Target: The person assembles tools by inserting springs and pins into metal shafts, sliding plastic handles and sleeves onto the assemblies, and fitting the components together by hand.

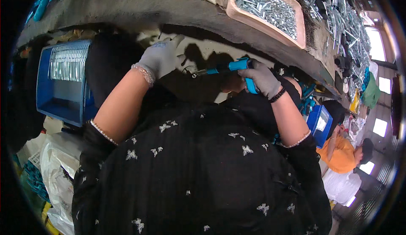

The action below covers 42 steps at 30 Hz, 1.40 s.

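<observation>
A grey-gloved right hand, my right hand (pixel 262 79), is wrapped round a blue-and-black pistol-shaped hand tool (pixel 239 64). The tool's blue lower grip points down beneath my fingers. Its slim shaft reaches left, with a small metal part (pixel 194 75) at the tip. Left of that tip is my left hand (pixel 160 57), also in a grey glove and slightly blurred. Its fingers stretch toward the bench edge, and nothing shows clearly between them and the thumb. A gap separates the left hand from the tool.
Along the far side runs a worn bench edge (pixel 127 7). On it stand a tan tray (pixel 231 7) of small metal parts and a heap of metal pieces (pixel 344 32). A blue crate (pixel 63 108) with stacked metal strips is at left. A person in orange (pixel 341 155) sits at right.
</observation>
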### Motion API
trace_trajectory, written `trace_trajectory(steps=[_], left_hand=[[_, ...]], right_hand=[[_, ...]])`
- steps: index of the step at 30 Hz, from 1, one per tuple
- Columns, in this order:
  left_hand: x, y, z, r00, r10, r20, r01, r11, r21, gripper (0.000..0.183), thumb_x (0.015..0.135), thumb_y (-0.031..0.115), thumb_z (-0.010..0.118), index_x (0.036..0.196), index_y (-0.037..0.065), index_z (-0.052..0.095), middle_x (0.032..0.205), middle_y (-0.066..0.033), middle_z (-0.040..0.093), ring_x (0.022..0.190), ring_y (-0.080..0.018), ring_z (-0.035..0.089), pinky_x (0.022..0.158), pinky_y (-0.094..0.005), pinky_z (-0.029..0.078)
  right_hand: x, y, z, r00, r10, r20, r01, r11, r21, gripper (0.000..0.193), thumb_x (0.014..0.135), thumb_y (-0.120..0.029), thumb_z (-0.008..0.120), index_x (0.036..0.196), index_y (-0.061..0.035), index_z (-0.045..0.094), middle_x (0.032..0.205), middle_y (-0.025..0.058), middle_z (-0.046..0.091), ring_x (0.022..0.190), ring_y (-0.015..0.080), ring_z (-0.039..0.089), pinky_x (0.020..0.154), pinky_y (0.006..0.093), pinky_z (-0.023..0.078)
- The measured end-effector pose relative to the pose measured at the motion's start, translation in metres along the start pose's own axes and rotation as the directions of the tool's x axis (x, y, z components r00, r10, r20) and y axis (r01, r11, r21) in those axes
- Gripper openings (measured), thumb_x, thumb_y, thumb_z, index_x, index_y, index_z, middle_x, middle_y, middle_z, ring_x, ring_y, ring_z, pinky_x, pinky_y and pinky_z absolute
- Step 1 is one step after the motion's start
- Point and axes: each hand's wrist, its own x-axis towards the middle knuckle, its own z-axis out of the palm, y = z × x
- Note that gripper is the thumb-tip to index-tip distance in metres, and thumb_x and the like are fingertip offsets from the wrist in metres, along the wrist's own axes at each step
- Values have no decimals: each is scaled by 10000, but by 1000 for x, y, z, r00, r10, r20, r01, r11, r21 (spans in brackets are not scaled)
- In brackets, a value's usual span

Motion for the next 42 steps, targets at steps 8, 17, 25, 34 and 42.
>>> trace_trajectory(steps=[8, 17, 25, 34, 42], left_hand=[[2, -21, 12, 993, 90, -79, -87, 995, 37, 630, 926, 350, 631, 1469, 108, 425, 1272, -238, 630, 1138, -401, 621, 977, -456, 490], [-1, -7, 14, 971, 159, -180, -144, 985, 96, 631, 889, 332, 666, 1438, 103, 456, 1166, -270, 647, 1094, -404, 634, 961, -470, 501], [62, 44, 102, 954, 183, 236, -244, 933, 264, 259, 879, 173, 536, 929, 49, 758, 992, -204, 735, 926, -374, 718, 786, -479, 571], [134, -9, 150, 842, 318, 435, -428, 886, 180, 327, 928, 293, 553, 967, 46, 764, 1025, -208, 728, 977, -393, 682, 848, -479, 518], [117, -8, 132, 845, 367, 389, -449, 882, 143, 315, 930, 289, 551, 948, 62, 768, 1007, -212, 727, 954, -400, 678, 829, -464, 522]], right_hand=[[28, 15, 6, 992, 122, -20, -122, 993, -4, 380, 833, -166, 720, 1150, 29, 642, 819, 88, 645, 686, 180, 654, 572, 322, 560], [31, -8, 28, 954, -207, 217, 296, 767, -570, 404, 820, -158, 704, 1147, 34, 562, 862, 87, 613, 822, 214, 658, 740, 349, 560], [48, -39, 71, 946, 32, 322, 298, 307, -904, 292, 793, -243, 678, 957, -13, 752, 964, 228, 728, 919, 389, 707, 818, 455, 562], [74, 11, 87, 977, -66, 201, 211, 362, -908, 271, 878, -202, 582, 1031, -75, 767, 1081, 218, 725, 990, 344, 719, 828, 458, 565], [50, 1, 86, 965, -141, 221, 262, 482, -836, 245, 855, -232, 612, 964, -82, 772, 998, 171, 746, 916, 356, 725, 780, 446, 573]])
